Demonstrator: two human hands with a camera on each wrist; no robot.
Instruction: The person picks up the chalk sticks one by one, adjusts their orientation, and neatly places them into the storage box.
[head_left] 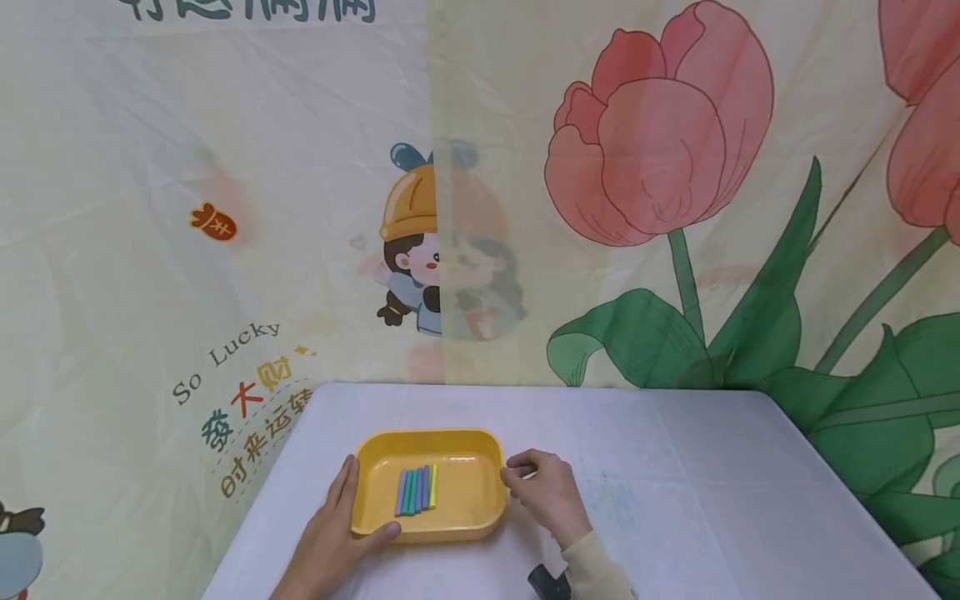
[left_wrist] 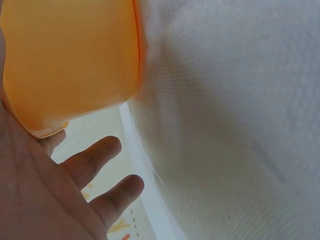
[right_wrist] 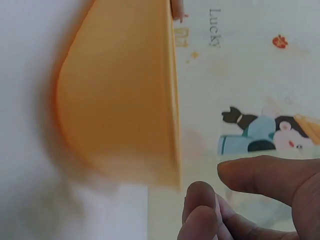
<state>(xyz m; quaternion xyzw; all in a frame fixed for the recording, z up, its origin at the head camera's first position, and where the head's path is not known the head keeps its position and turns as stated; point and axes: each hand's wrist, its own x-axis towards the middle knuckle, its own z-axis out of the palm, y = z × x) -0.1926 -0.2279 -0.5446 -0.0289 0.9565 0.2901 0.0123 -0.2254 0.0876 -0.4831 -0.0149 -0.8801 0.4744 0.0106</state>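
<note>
A shallow yellow tray point(head_left: 468, 525) sits on the white table in the head view. Several short coloured sticks lie side by side on its floor: a purple stick point(head_left: 401, 493) at the left end, teal and blue-violet ones between, and a yellow-green stick point(head_left: 433, 487) at the right. My left hand point(head_left: 330, 521) holds the tray's left end, thumb over the near rim and fingers along the outer side. The left wrist view shows two fingers point(left_wrist: 92, 162) spread away from the wall. Beside the right rim is my right hand point(head_left: 546, 492), fingers loosely bent, with a gap between thumb and forefinger.
The white table point(head_left: 675, 492) extends to the right of the tray. Behind it hangs a printed cloth point(head_left: 487, 100) with tulips, a cartoon figure and lettering. A black strap piece point(head_left: 549, 582) sits at my right wrist, by the beige sleeve point(head_left: 596, 567).
</note>
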